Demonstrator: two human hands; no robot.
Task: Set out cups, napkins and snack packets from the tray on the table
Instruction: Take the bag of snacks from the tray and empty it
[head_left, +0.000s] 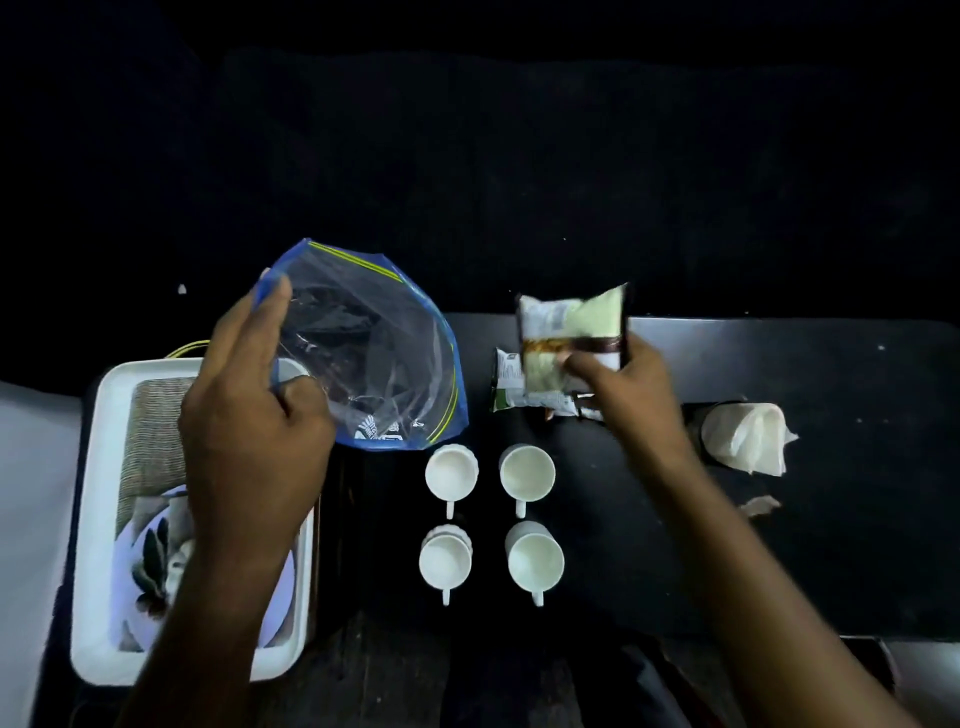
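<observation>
My left hand (249, 410) grips a clear zip bag with blue edges (374, 353), held open above the right side of the white tray (96, 519). My right hand (618, 395) holds a pale green and white snack packet (571, 332) just above another snack packet (511, 384) that lies on the black table (779, 545). Several white cups (451, 472) stand in two rows in front of the packets, handles towards me. A bundle of white napkins (748, 439) lies to the right of my right hand.
In the tray lie a striped cloth (153, 441) and a plate with a leaf pattern (150, 561). A small scrap (761, 505) lies on the table near the napkins. Everything beyond the table is dark.
</observation>
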